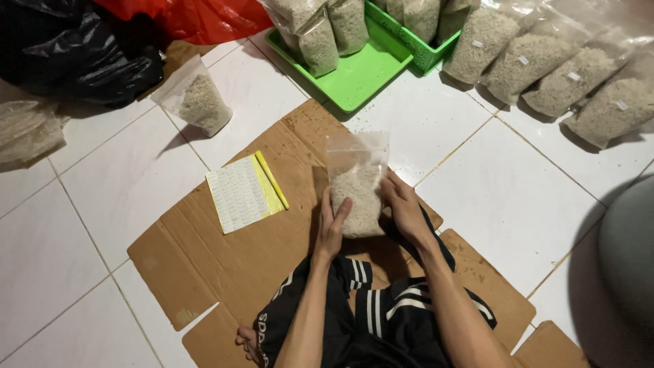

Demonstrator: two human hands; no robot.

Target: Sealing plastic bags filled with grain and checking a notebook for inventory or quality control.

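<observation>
Clasping upright grain bag [357,194] between left hand [332,228], right hand [402,208], on cardboard [225,266].

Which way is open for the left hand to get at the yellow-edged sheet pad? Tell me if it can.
Probably yes. The left hand rests on the clear bag of grain; the sheet pad lies just to its left on bare cardboard, nothing between them.

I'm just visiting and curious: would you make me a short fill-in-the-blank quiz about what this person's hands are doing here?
1. Both hands, the left hand and the right hand, hold a clear plastic ____ of pale grains.
2. The person sits on flattened brown ____ laid over the white tiles.
3. The tray behind the held grains is coloured ____.
4. The sheet of small labels has a ____ strip along one edge.

Missing words: bag; cardboard; green; yellow
</observation>
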